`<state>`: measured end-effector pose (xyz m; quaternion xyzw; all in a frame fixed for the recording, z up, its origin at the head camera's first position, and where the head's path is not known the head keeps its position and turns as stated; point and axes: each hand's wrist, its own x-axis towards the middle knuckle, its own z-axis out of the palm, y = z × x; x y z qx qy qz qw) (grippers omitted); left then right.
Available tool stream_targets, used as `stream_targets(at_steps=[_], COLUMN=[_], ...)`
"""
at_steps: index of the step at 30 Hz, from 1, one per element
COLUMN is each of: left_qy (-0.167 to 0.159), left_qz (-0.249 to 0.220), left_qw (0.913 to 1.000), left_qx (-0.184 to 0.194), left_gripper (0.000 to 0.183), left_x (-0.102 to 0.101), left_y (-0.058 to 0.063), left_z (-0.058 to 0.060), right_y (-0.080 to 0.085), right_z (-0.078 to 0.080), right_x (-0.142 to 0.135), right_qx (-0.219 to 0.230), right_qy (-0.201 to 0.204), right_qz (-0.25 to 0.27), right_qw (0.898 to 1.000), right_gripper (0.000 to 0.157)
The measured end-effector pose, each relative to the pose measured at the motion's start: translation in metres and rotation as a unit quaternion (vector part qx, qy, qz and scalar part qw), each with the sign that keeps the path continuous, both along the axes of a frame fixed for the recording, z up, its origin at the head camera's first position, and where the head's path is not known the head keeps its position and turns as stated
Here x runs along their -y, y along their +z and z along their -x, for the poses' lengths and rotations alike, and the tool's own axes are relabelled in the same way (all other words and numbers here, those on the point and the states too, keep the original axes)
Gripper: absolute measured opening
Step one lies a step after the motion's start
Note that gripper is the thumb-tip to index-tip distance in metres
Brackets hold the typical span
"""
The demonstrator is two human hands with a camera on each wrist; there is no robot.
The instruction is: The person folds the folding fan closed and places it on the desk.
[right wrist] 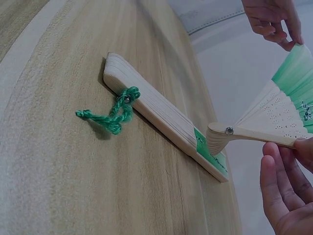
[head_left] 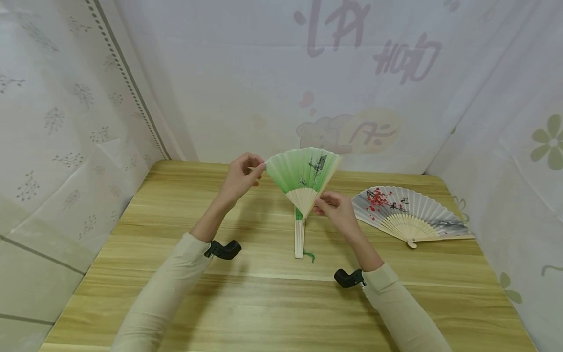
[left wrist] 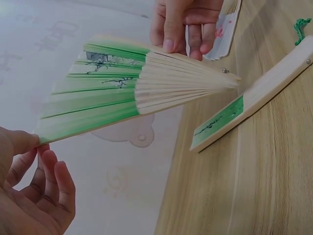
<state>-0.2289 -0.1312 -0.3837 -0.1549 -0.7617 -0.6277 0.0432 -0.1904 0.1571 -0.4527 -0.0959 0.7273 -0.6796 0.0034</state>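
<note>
A green folding fan (head_left: 299,171) with pale wooden ribs is held up, partly spread, above the table. My left hand (head_left: 243,175) pinches its outer left edge between thumb and fingers. On the other side, my right hand (head_left: 336,208) grips the outer rib low down, near the pivot. In the left wrist view the spread folds show a dark printed picture. Below lies a second folding fan (right wrist: 151,105), folded up, with green cloth at one end and a green cord (right wrist: 115,115) tied at the other. The held fan hides part of it in the head view.
An opened grey fan (head_left: 409,212) with red blossoms lies on the wooden table (head_left: 264,303) to the right of my right hand. Printed white cloth (head_left: 220,83) hangs behind the table and along both sides. A black device sits at each wrist.
</note>
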Motion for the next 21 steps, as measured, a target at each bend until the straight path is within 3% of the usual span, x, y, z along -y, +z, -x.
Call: stream_targets(at_steps=[21], left_qy=[0.002], left_qz=[-0.015], left_qw=[0.9999], left_qx=[-0.006], left_gripper=[0.015], left_x=[-0.017], left_y=[0.002], left_z=[0.006], right_y=[-0.003], right_z=[-0.001], right_x=[0.003], right_qx=[-0.004], right_qy=[0.016], right_qz=[-0.012], right_qw=[1.0], right_gripper=[0.015])
